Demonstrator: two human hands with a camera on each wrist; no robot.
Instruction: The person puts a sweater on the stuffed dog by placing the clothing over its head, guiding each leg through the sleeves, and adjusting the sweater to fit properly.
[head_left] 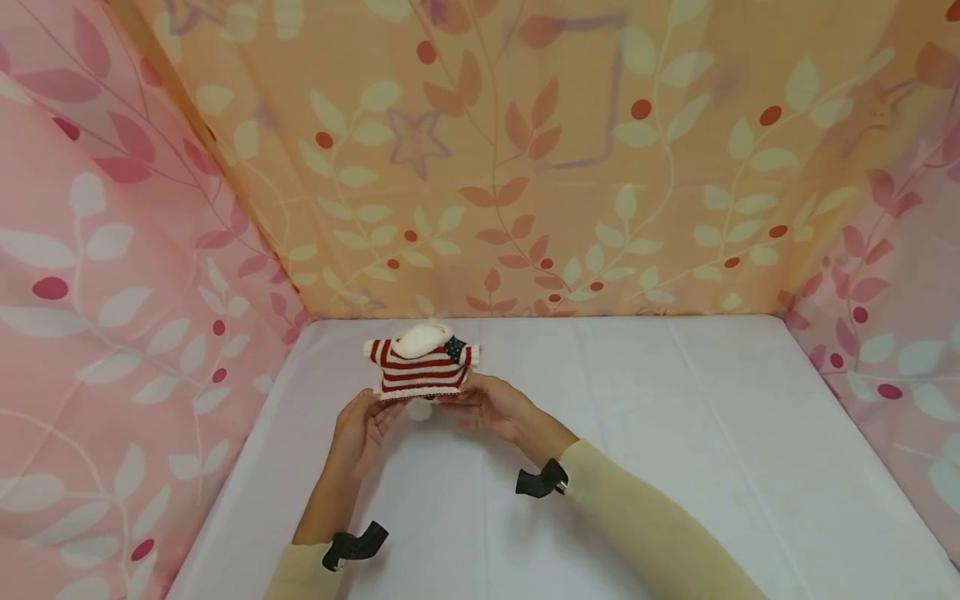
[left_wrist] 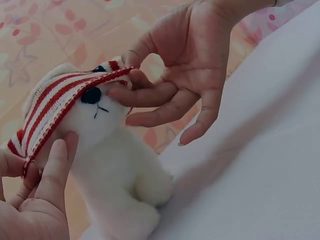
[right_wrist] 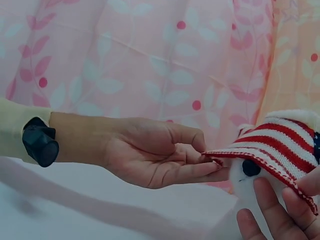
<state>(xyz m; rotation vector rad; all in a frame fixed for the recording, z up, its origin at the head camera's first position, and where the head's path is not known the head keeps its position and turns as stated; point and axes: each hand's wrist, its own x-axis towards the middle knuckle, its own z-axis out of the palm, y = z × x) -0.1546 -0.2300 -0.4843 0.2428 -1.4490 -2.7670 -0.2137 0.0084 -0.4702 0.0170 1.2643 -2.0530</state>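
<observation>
A white plush toy (left_wrist: 110, 170) with a dark nose and stitched mouth stands on the table. Over its head lies a small knitted sweater (head_left: 420, 377), striped red and white with a dark starred patch, its hem just above the nose. My left hand (head_left: 358, 433) pinches one side of that hem between thumb and fingers. The opposite side is pinched by my right hand (head_left: 504, 407), whose other fingers extend beside the toy's face, as the left wrist view shows. The sweater hides the toy's eyes and ears; most of its body is hidden in the head view.
A white cloth covers the table (head_left: 660, 467). Behind it hangs an orange leaf-patterned curtain (head_left: 525, 167), with a pink curtain (head_left: 97, 333) on the left and another on the right. Black wrist mounts (head_left: 542, 479) sit at both sleeve cuffs.
</observation>
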